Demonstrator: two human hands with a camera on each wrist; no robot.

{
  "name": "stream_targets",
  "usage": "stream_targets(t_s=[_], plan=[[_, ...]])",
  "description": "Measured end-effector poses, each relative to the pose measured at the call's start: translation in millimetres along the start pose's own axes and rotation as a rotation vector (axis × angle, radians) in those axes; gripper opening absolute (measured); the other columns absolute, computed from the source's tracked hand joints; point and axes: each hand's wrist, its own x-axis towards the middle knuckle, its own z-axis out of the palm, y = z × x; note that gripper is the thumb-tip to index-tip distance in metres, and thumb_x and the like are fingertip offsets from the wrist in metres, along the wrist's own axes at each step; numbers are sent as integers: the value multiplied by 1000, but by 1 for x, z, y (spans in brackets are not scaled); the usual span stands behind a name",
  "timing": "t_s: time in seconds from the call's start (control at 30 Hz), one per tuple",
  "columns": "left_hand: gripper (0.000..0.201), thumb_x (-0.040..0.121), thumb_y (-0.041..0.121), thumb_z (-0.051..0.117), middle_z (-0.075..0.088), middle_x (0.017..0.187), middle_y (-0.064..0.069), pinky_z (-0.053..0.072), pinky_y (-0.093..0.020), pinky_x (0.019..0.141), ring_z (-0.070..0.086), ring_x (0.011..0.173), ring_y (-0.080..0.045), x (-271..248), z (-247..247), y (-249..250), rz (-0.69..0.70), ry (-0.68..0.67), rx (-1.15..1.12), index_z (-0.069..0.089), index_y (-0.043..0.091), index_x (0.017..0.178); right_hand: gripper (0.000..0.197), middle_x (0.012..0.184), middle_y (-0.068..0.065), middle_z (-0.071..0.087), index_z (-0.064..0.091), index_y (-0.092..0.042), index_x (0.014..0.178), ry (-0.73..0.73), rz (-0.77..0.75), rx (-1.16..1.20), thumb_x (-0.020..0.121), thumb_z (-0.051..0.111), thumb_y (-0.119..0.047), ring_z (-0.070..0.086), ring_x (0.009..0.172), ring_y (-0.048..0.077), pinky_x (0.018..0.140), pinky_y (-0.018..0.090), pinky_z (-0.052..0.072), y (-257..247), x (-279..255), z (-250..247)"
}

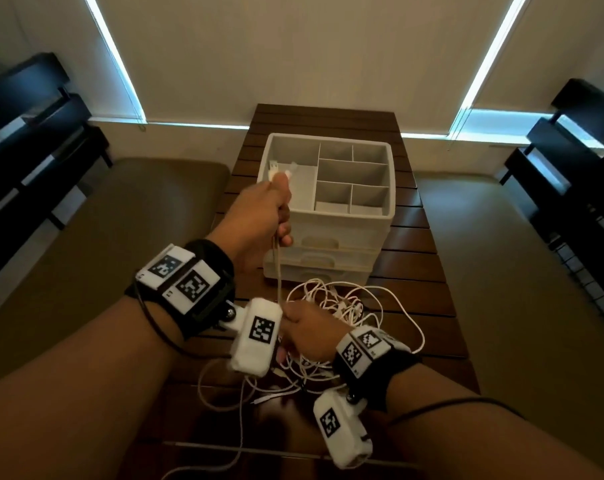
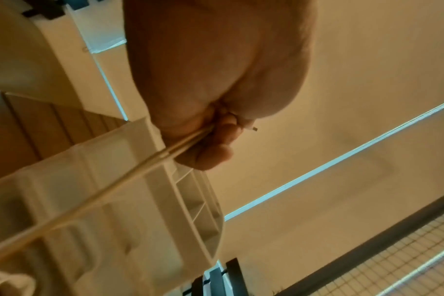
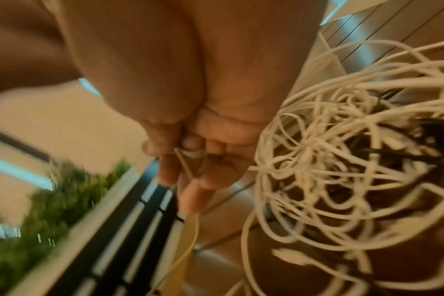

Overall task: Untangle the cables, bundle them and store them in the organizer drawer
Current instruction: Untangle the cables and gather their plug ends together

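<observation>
Left hand [image 1: 259,216] fists a doubled white cable [image 1: 278,268] up by the organizer [image 1: 390,216] at 12 o'clock. Right hand [image 1: 307,332] pinches it lower, probably, by the tangle [image 1: 349,306] at 6.

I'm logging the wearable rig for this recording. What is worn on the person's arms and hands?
Both forearms are bare, with no sleeves or gloves. The left wrist carries a black band topped by white blocks with black-and-white square markers; a white camera pod with another marker juts from it. The right wrist wears the same: black band, marked white blocks and a white pod. A thin black cable trails from each band.
</observation>
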Motion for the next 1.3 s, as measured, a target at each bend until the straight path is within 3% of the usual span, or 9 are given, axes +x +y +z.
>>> stream_targets(t_s=[0.13,0.23,0.47,0.63,0.83,0.97,1.07,1.17,1.3], plan=[[38,102,44,37,41,58,5,31,-26,46,34,51,-11,2,-10,8,120,49,487,47,20,74,25,82,-5,65,63,-6,107,-135,43,-281,98,50,-25,64,73,18,58,20,48,8,3,1],[42,103,43,33,44,65,3,30,-28,51,37,56,-13,-2,-17,-1,116,-8,832,47,19,71,18,102,6,66,66,-13,104,-24,-44,-662,93,55,-23,62,94,22,81,33,51,13,7,-14],[27,97,51,45,58,78,5,34,-29,58,52,69,-8,0,-52,-11,154,11,1337,53,28,85,18,80,4,63,63,-16,84,447,85,-482,94,55,-28,60,79,21,70,30,44,35,-4,-65],[24,86,46,67,67,75,3,51,-34,66,62,69,-14,-6,-17,-42,82,-295,1119,66,22,82,10,80,0,64,65,-17,87,415,-184,-450,92,58,-22,58,73,14,67,29,46,-8,1,-61],[28,91,36,64,56,61,0,35,-27,53,48,55,-12,-3,-30,-26,53,4,1020,65,21,67,10,78,1,62,58,-18,80,244,7,-329,90,59,-14,56,68,11,68,30,47,24,-16,-73],[12,84,29,68,66,76,-5,43,-29,60,58,68,-22,1,-55,-17,56,175,1361,69,20,76,17,75,-2,64,57,-26,73,383,69,-398,90,60,-22,60,68,15,70,36,51,42,-20,-81],[19,86,42,66,63,81,1,43,-28,60,57,69,-14,-6,-36,-30,124,73,1342,66,23,87,14,76,3,67,64,-14,83,454,-82,-416,93,57,-20,63,70,14,67,31,50,14,-15,-78],[32,90,47,60,55,62,4,38,-27,56,51,57,-13,-13,-5,-43,147,-126,1100,55,27,67,18,69,-3,65,61,-25,78,421,-201,-331,94,56,-18,56,53,-1,53,15,43,-10,-10,-75],[36,92,37,62,52,59,2,37,-26,54,45,53,-13,-15,-6,-35,102,-54,884,53,21,60,13,71,-4,64,61,-22,81,410,-141,-280,94,58,-23,56,59,3,58,19,45,-4,-11,-82]])
